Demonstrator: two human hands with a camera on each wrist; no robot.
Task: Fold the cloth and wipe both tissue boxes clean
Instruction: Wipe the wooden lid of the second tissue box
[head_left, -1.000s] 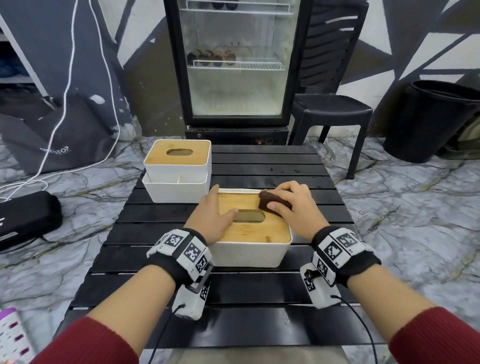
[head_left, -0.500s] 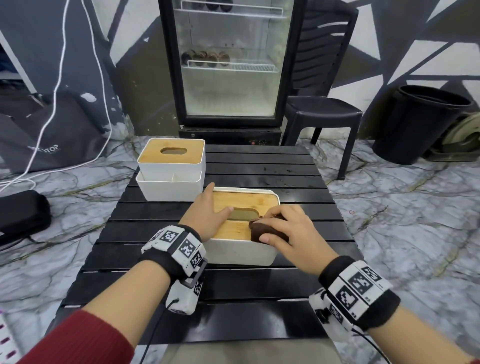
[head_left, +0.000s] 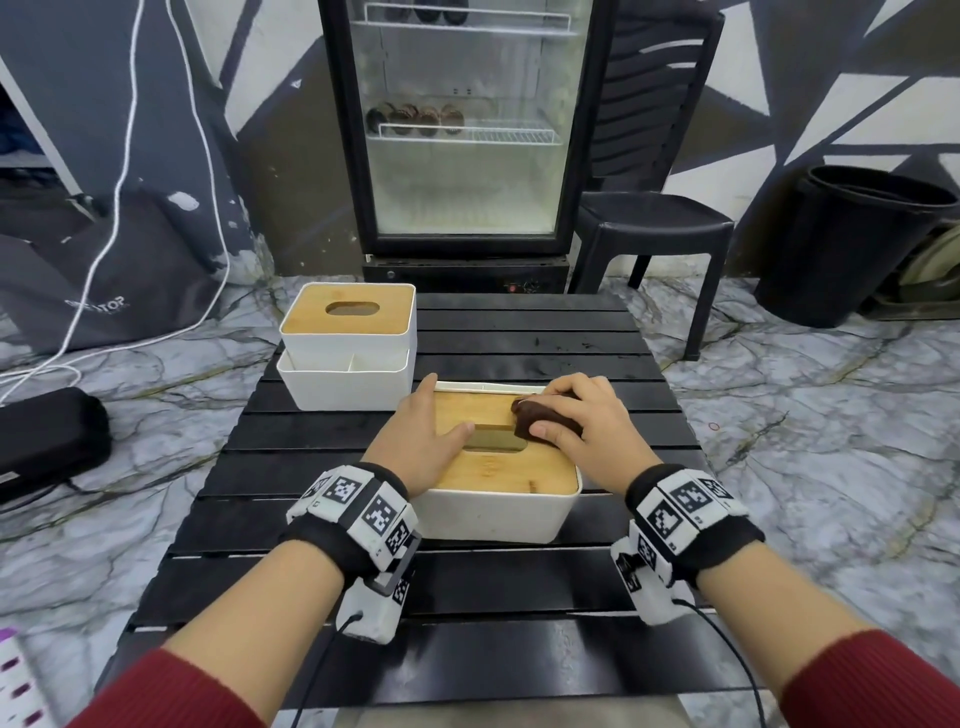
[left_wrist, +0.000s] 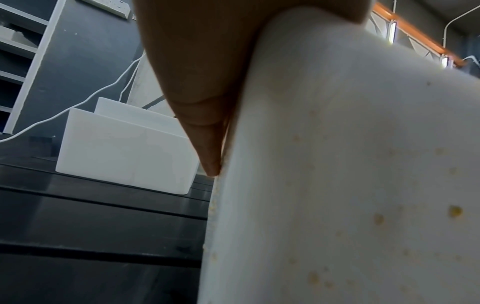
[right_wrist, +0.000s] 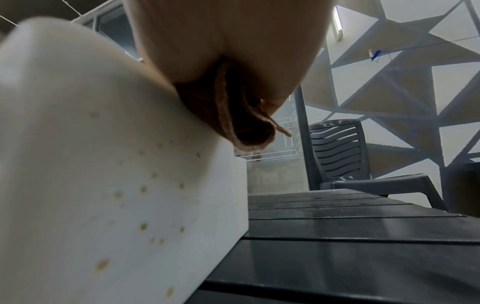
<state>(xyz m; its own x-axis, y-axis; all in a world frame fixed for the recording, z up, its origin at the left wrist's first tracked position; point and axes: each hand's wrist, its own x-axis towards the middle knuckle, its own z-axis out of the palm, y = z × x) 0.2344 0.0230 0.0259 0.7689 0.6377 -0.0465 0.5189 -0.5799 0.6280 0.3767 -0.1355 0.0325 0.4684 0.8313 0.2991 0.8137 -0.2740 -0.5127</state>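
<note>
A white tissue box with a bamboo lid (head_left: 493, 467) stands mid-table; small yellow specks dot its white side (left_wrist: 363, 205) (right_wrist: 116, 195). My left hand (head_left: 421, 441) lies flat on the lid's left part, thumb at the slot, fingers down the left side (left_wrist: 205, 115). My right hand (head_left: 587, 421) grips a folded dark-brown cloth (head_left: 540, 423) (right_wrist: 241, 123) and presses it on the lid's far right, beside the slot. A second white box with a bamboo lid (head_left: 348, 332) (left_wrist: 124, 152) stands at the table's far left, apart from both hands.
The black slatted table (head_left: 519, 582) carries only the two boxes. Behind it stand a glass-door fridge (head_left: 467, 130) and a dark plastic chair (head_left: 654, 208) (right_wrist: 337, 156). A black bin (head_left: 852, 244) is at the right, a black case (head_left: 47, 447) on the floor at left.
My right hand slid the cloth across the lid: from the far right to the near edge, then back up to the far right. The left hand kept its place on the box.
</note>
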